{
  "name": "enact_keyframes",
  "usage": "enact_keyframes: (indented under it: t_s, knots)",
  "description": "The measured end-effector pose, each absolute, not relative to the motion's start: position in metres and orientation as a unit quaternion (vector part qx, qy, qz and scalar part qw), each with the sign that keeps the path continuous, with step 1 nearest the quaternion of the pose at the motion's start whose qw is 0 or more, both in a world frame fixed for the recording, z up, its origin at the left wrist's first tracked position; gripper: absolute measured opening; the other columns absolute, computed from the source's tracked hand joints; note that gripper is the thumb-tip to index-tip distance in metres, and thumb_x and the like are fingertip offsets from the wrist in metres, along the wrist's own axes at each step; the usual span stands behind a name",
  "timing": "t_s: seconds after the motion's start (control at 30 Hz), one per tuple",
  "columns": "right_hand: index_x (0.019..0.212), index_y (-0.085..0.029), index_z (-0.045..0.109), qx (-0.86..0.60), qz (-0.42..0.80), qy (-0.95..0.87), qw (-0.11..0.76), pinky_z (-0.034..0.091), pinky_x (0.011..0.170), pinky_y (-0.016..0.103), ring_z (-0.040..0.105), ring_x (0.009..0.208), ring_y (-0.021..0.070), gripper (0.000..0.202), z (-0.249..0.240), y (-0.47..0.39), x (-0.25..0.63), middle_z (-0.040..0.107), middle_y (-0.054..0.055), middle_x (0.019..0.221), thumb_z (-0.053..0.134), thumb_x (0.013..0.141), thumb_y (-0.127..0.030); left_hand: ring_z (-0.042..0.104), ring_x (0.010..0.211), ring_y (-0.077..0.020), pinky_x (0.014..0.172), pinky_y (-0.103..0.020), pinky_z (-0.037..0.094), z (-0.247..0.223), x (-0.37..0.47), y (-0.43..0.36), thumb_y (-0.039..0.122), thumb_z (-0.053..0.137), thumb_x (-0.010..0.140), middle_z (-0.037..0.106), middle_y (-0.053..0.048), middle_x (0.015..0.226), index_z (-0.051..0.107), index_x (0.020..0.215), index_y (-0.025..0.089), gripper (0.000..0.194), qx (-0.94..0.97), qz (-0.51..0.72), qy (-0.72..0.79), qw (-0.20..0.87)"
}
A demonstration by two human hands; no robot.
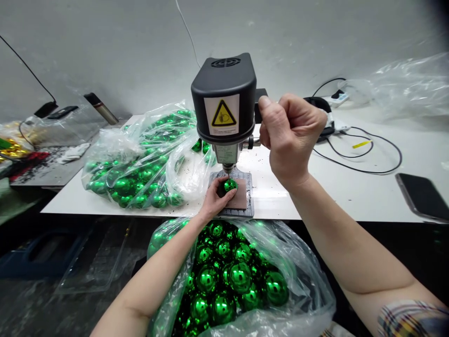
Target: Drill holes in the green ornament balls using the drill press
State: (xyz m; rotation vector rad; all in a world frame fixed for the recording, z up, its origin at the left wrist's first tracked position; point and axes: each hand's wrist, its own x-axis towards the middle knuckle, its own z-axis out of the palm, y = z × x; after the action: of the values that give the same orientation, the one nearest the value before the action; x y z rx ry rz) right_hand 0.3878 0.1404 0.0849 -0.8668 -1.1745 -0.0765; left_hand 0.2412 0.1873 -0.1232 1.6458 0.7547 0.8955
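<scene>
A black bench drill press [224, 98] with a yellow warning label stands on the white table. Under its bit, my left hand [214, 196] grips a shiny green ball [230, 186] between thumb and fingers. The bit meets the top of the ball or hangs just over it; I cannot tell which. Beneath the ball lies a brown board [240, 199] on the drill's grey base [249, 187]. My right hand [288, 131] is closed in a fist at the right side of the drill head, around its feed lever, most of which is hidden by the fingers.
An open plastic bag of green balls [224, 276] sits below the table's front edge. Another clear bag with green balls [140, 173] lies left of the drill. On the right are a phone [423, 195], black cables [382, 169] and clear plastic sheeting [414, 89].
</scene>
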Motion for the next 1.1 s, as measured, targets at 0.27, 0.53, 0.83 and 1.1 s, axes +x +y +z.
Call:
enact_keyframes:
  t_s: [0.27, 0.53, 0.83, 1.1]
  knots:
    - [0.054, -0.021, 0.026, -0.379, -0.037, -0.542, 0.749, 0.022, 0.043, 0.026, 0.030, 0.042, 0.0055, 0.053, 0.083, 0.138, 0.387, 0.024, -0.007, 0.050, 0.063, 0.091, -0.016, 0.066, 0.093, -0.0218, 0.085, -0.037, 0.056, -0.123, 0.246, 0.180, 0.038, 0.088, 0.064, 0.069, -0.006, 0.100, 0.060, 0.109, 0.018, 0.057, 0.663, 0.408, 0.375, 0.504]
    - [0.055, -0.022, 0.028, -0.396, -0.065, -0.533, 0.745, 0.022, 0.043, 0.027, 0.028, 0.042, 0.0068, 0.053, 0.075, 0.139, 0.386, 0.026, -0.006, 0.050, 0.063, 0.093, -0.033, 0.066, 0.094, -0.0216, 0.087, -0.036, 0.055, -0.127, 0.251, 0.177, 0.040, 0.089, 0.062, 0.069, -0.006, 0.100, 0.061, 0.108, 0.018, 0.058, 0.659, 0.432, 0.377, 0.487]
    - [0.055, -0.020, 0.025, -0.379, -0.101, -0.545, 0.741, 0.017, 0.043, 0.028, 0.026, 0.042, 0.0061, 0.051, 0.061, 0.129, 0.381, 0.023, -0.005, 0.051, 0.060, 0.092, -0.022, 0.067, 0.095, -0.0217, 0.087, -0.036, 0.056, -0.121, 0.250, 0.174, 0.035, 0.088, 0.064, 0.070, -0.006, 0.100, 0.061, 0.108, 0.018, 0.054, 0.667, 0.424, 0.383, 0.478]
    - [0.059, -0.019, 0.021, -0.299, -0.133, -0.626, 0.708, 0.013, 0.042, 0.027, 0.018, 0.043, 0.0055, 0.044, 0.044, 0.123, 0.384, 0.021, -0.006, 0.051, 0.053, 0.082, 0.000, 0.067, 0.097, -0.0227, 0.087, -0.037, 0.057, -0.121, 0.249, 0.174, 0.036, 0.087, 0.066, 0.070, -0.006, 0.102, 0.060, 0.109, 0.019, 0.054, 0.658, 0.424, 0.370, 0.500]
